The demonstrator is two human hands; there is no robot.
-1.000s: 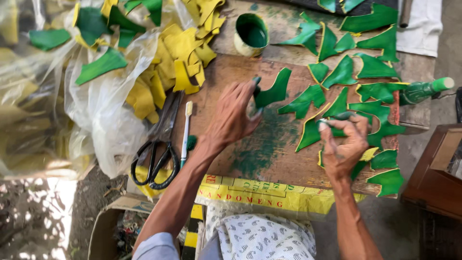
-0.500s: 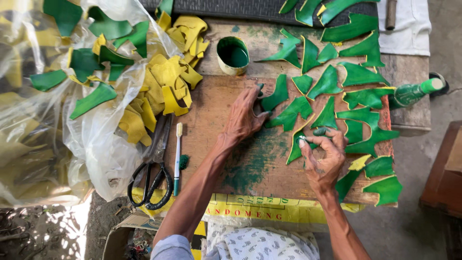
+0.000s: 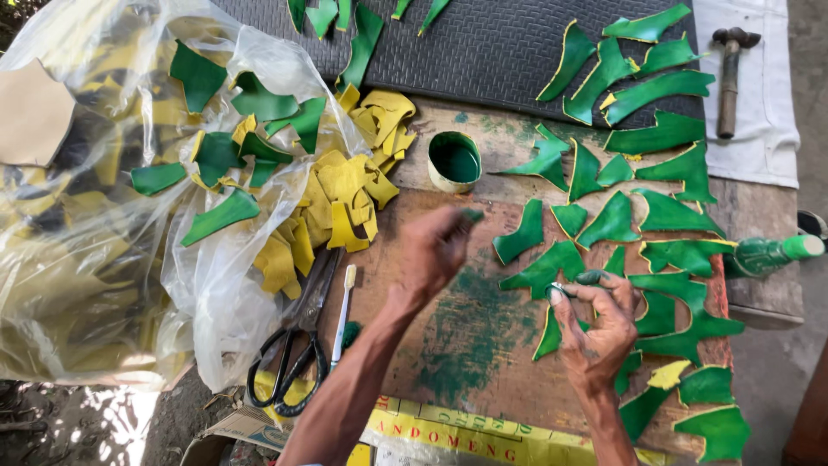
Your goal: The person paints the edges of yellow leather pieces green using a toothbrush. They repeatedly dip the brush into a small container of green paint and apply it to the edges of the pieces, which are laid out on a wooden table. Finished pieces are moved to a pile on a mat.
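A: Head view, item one: left hand [image 3: 435, 250], fingers drawn together around something small and green-tipped, blurred; I cannot tell what it is. Just beyond it, the small tin of green paint [image 3: 454, 160], open.

B: Item two?

A: Right hand [image 3: 595, 324], fingertips pinched on a green-painted leather offcut [image 3: 552, 332] with a yellow edge, held over the paint-stained wooden board [image 3: 466, 345].

B: Around that hand?

A: Painted offcuts [image 3: 681, 255] laid out on its far and outer sides, several touching. Outward again, a green-smeared bottle [image 3: 768, 255] on its side. Toward the left forearm, a toothbrush [image 3: 343, 304] and black-handled scissors [image 3: 293, 362]; past them, yellow unpainted pieces [image 3: 341, 203] spilling from a clear plastic bag [image 3: 103, 259].

B: Risks?

A: My judgement: the left hand, so near the tin, could knock it and flood the board. Wet pieces lying in contact may stick or smear. Green fingers could mark the yellow edges.
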